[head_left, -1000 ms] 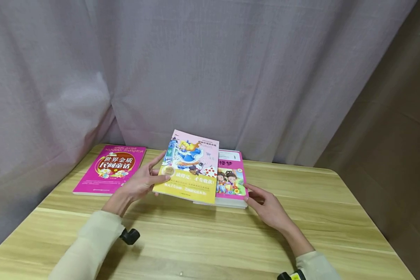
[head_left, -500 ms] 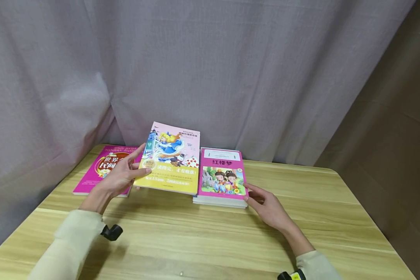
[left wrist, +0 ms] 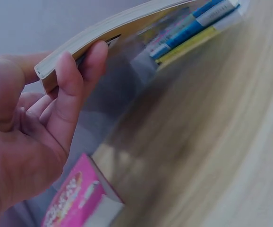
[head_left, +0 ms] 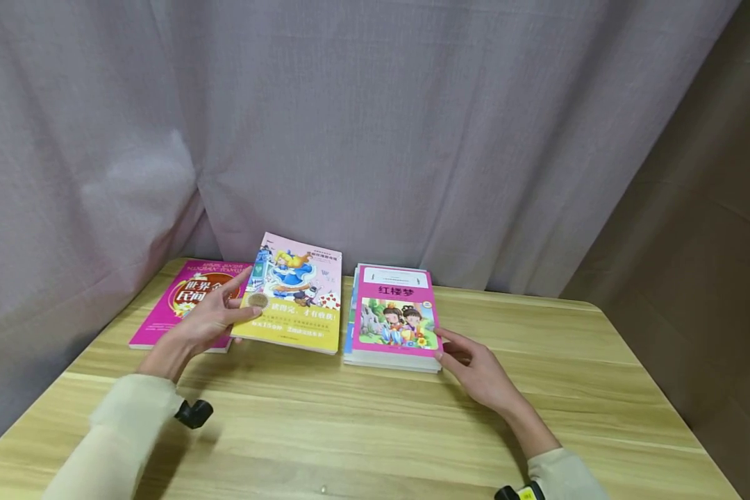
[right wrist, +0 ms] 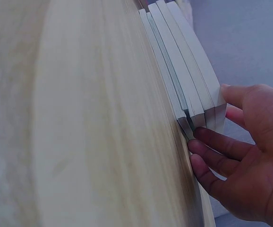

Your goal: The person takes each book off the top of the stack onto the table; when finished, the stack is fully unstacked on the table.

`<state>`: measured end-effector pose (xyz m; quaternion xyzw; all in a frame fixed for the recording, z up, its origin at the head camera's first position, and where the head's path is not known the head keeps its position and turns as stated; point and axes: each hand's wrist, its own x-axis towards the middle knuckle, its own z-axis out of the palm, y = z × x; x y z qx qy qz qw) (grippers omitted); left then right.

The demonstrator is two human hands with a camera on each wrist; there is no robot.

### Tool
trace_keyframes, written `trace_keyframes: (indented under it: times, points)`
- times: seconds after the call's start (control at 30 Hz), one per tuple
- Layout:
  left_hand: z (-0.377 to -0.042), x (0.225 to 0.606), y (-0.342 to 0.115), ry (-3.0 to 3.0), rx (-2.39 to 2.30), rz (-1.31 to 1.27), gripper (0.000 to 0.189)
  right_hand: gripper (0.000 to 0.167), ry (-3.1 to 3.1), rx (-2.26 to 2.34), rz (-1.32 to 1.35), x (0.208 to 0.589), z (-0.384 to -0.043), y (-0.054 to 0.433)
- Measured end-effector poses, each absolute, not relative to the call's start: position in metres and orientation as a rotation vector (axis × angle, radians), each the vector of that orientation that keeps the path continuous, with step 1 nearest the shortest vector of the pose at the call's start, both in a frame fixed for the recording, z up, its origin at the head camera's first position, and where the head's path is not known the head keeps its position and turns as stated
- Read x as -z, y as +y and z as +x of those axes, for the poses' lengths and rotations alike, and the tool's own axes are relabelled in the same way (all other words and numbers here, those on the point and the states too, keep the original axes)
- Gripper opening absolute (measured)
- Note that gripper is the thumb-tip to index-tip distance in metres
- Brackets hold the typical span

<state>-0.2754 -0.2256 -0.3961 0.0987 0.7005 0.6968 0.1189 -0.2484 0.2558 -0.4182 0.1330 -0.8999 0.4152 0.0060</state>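
A pink-and-yellow children's book point(head_left: 296, 285) is held tilted above the tabletop. My left hand point(head_left: 203, 323) pinches its left edge, thumb on the cover and fingers beneath; the left wrist view shows its raised underside. To its right lies a stack of several books point(head_left: 396, 319), topped by a magenta book with two cartoon figures. At the stack's right side, my right hand point(head_left: 481, 375) grips the near corner. In the right wrist view its thumb point(right wrist: 233, 93) lies near the top book while the other fingers touch the lower ones.
A magenta book point(head_left: 169, 316) lies flat at the left back of the wooden table point(head_left: 375, 430), partly covered by the left hand. A grey curtain point(head_left: 362, 125) hangs behind the table.
My left hand has carried the pink-and-yellow book left off the stack, uncovering the magenta top cover, then lowered it slightly. The right hand has stayed at the stack's side.
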Motion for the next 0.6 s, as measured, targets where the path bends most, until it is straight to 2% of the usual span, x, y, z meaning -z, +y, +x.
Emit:
trace_keyframes:
  times: [0.2, 0.6]
  points:
    - [-0.282, 0.409, -0.221, 2.149, -1.907, 0.240, 0.098, 0.051, -2.814, -1.310, 0.412, 0.420, -0.249, 0.255]
    - [-0.293, 0.412, -0.221, 2.217, -1.746, 0.178, 0.098, 0.052, -2.815, -1.290, 0.416, 0.420, -0.249, 0.257]
